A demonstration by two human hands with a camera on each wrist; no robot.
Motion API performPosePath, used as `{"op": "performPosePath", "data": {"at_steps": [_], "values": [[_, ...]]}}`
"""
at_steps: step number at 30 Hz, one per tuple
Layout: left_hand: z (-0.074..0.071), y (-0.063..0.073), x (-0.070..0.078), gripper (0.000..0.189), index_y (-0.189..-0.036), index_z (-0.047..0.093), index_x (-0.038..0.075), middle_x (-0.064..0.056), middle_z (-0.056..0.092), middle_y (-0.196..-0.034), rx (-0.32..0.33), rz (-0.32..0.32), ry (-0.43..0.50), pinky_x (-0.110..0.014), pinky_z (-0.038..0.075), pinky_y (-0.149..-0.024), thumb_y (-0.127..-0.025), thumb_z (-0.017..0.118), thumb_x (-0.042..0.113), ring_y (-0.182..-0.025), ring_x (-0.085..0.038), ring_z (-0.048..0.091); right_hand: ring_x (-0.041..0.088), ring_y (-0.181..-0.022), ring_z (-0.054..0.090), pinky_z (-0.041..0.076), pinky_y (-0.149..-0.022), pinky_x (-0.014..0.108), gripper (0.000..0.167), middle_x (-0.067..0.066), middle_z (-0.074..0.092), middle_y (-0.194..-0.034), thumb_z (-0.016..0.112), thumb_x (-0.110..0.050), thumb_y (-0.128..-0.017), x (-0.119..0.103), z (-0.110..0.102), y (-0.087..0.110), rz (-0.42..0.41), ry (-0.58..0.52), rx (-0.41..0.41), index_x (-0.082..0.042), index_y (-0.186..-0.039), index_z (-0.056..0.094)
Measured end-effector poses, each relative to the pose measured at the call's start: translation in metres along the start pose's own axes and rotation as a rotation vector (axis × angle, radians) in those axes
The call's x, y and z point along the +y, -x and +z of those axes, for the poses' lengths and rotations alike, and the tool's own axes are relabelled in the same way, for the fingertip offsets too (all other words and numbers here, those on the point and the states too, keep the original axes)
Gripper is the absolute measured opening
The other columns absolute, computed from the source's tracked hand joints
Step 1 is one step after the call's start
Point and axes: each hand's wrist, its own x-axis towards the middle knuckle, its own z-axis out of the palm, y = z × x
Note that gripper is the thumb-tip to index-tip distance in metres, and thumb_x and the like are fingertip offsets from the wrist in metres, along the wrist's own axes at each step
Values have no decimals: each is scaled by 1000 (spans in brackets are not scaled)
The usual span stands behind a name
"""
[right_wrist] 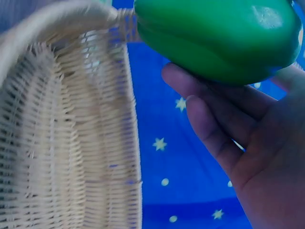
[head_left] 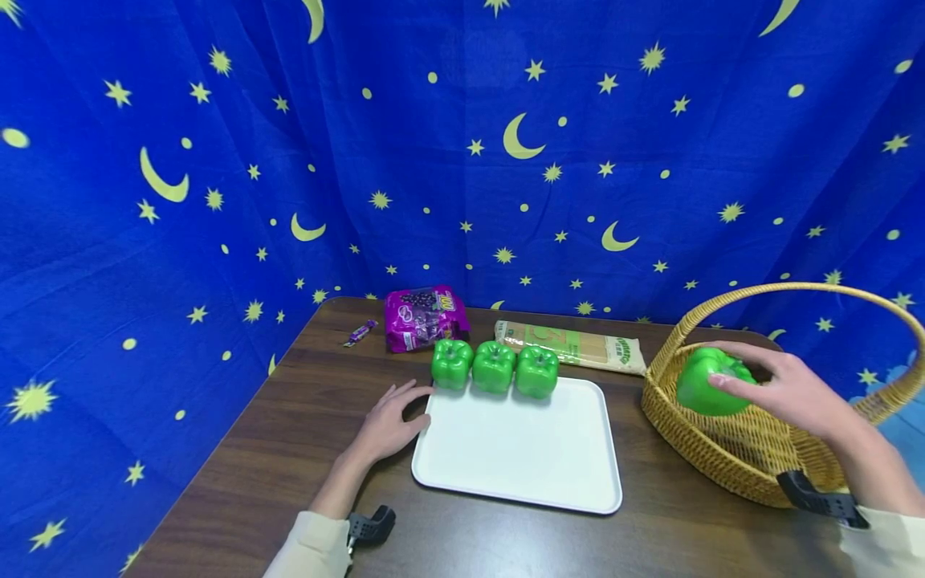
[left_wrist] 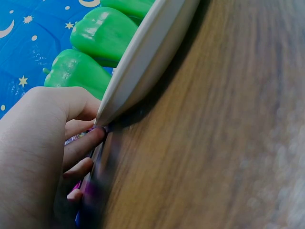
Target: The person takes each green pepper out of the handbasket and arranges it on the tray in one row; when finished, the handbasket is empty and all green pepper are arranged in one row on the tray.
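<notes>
Above the wicker basket (head_left: pixel 668 429), my right hand (head_left: pixel 802 393) grips a green bell pepper (head_left: pixel 711 385), thumb on one side and fingers over the other. The same pepper (right_wrist: pixel 219 38) fills the top of the right wrist view, with the basket wall to its left. My left hand (head_left: pixel 390 425) touches the left edge of the white tray (head_left: pixel 516 449) with thumb and fingertips. Along the tray's far side, three green bell peppers stand in a row: a left one (head_left: pixel 452 365), a middle one (head_left: pixel 494 368) and a right one (head_left: pixel 537 372).
A purple candy bag (head_left: pixel 426 319) stands behind the peppers, with one small wrapped candy (head_left: pixel 360 332) to its left. Behind the tray lies a long noodle packet (head_left: pixel 578 345). The basket's tall handle (head_left: pixel 784 286) arches over its opening. A blue curtain (head_left: pixel 433 160) hangs behind the wooden table (head_left: pixel 289 425).
</notes>
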Motion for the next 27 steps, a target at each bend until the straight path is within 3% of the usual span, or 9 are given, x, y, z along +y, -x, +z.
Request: {"op": "performPosePath", "data": {"at_steps": [3,8,13,19,27], "values": [[0,0,0,45,-129,60,31,-11,43,-146,-2,-3,-1,-65,20,-107,-85,68,33,-138,-40,27,20,-91,54,46,-69,38,51,10,58,-122,67,-32,-89,-12,3,-1,-40,3,37,-25,-138,53],[0,0,0,45,-130,60,30,-11,44,-145,0,5,2,-64,20,-107,-85,68,33,-138,-39,28,18,-90,56,47,-70,37,53,8,61,-120,72,-28,-86,-29,11,-6,-113,3,87,-25,-136,55],[-1,-1,0,45,-130,60,30,-11,45,-145,3,11,4,-64,20,-108,-85,68,32,-138,-38,28,23,-84,56,47,-65,36,58,13,63,-110,71,-33,-86,-44,22,-12,-141,16,43,-20,-139,51],[0,-2,0,45,-130,60,30,-11,44,-145,1,13,-4,-65,21,-107,-85,68,32,-138,-40,27,20,-75,54,46,-60,32,65,5,62,-93,72,-42,-84,-55,37,-22,-126,27,4,-21,-140,49],[-1,0,2,46,-130,60,29,-12,44,-145,-1,7,-7,-64,20,-108,-85,68,32,-138,-39,27,19,-73,53,46,-59,32,70,3,61,-89,70,-51,-82,-62,59,-36,-105,10,-28,-17,-140,49]]}}
